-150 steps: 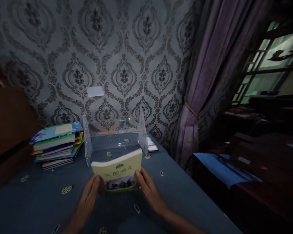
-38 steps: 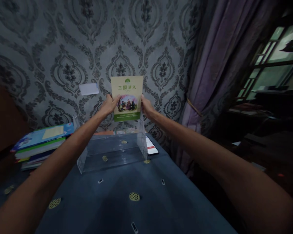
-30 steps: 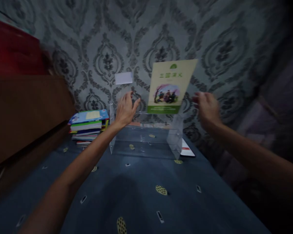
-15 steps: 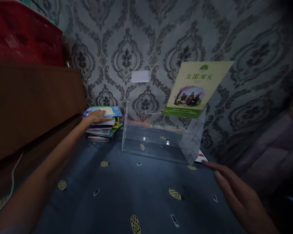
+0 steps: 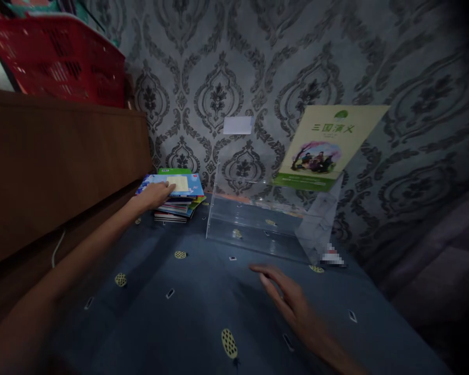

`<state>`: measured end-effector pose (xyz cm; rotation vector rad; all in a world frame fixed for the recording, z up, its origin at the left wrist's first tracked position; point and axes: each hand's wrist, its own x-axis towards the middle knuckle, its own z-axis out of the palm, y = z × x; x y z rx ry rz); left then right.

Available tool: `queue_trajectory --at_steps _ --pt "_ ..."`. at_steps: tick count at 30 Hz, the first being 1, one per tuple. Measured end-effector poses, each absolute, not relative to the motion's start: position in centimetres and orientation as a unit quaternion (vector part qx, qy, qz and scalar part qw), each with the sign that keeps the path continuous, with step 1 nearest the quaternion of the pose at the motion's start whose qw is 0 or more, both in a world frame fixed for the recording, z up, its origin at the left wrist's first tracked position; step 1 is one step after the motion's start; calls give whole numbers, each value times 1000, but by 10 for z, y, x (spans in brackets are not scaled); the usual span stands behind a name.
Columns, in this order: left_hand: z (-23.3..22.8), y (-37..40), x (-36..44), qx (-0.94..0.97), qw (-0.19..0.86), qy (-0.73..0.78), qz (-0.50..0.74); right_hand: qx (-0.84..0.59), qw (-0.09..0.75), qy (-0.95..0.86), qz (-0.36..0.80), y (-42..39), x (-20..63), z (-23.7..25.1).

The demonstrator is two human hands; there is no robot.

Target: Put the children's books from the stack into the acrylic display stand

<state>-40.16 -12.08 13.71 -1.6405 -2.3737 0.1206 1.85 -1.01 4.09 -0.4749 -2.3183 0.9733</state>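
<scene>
At the back left, a stack of books (image 5: 174, 215) rests on the blue patterned cloth. My left hand (image 5: 154, 196) grips the near left side of the light blue book (image 5: 190, 183) on top, with a finger lying on its cover. A green book (image 5: 175, 170) peeks out behind it. Over the cloth, in front of the clear acrylic stand (image 5: 258, 237), my right hand (image 5: 285, 294) is open and empty, its fingers stretched to the left. A cream and green book (image 5: 324, 140) leans upright at the right end of the stand.
A white label (image 5: 237, 125) shows above the stand, before the patterned wall. A wooden cabinet (image 5: 62, 166) borders the left side, with a red basket (image 5: 62, 62) on it. A blurred white item (image 5: 332, 256) lies by the stand's right corner.
My right hand has moved left, away from the stand's right corner. The light blue book has shifted nearer under my left hand, baring more of the green book. The view has shifted slightly.
</scene>
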Motion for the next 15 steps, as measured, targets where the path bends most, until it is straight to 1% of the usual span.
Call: queue_trajectory --at_steps 3,6,8,9,11,13,15 --pt "130 -148 -387 -577 150 -802 31 -174 262 -812 491 -19 -17 43" --pt "110 -185 -367 -599 183 -779 10 -177 221 -662 694 -24 -62 43" --pt "85 -211 -349 -627 185 -757 1 -184 189 -553 790 -30 -87 41" --pt "69 -223 -338 -648 176 -741 -3 -182 169 -519 818 -34 -96 38" --pt "38 -246 -317 -700 125 -703 -9 -190 148 -493 836 -44 -102 27" --pt "15 -263 -296 -731 59 -680 -17 -218 165 -495 825 -54 -93 13" --pt "4 -269 -282 -743 8 -669 -29 -248 188 -509 803 -60 -74 1"
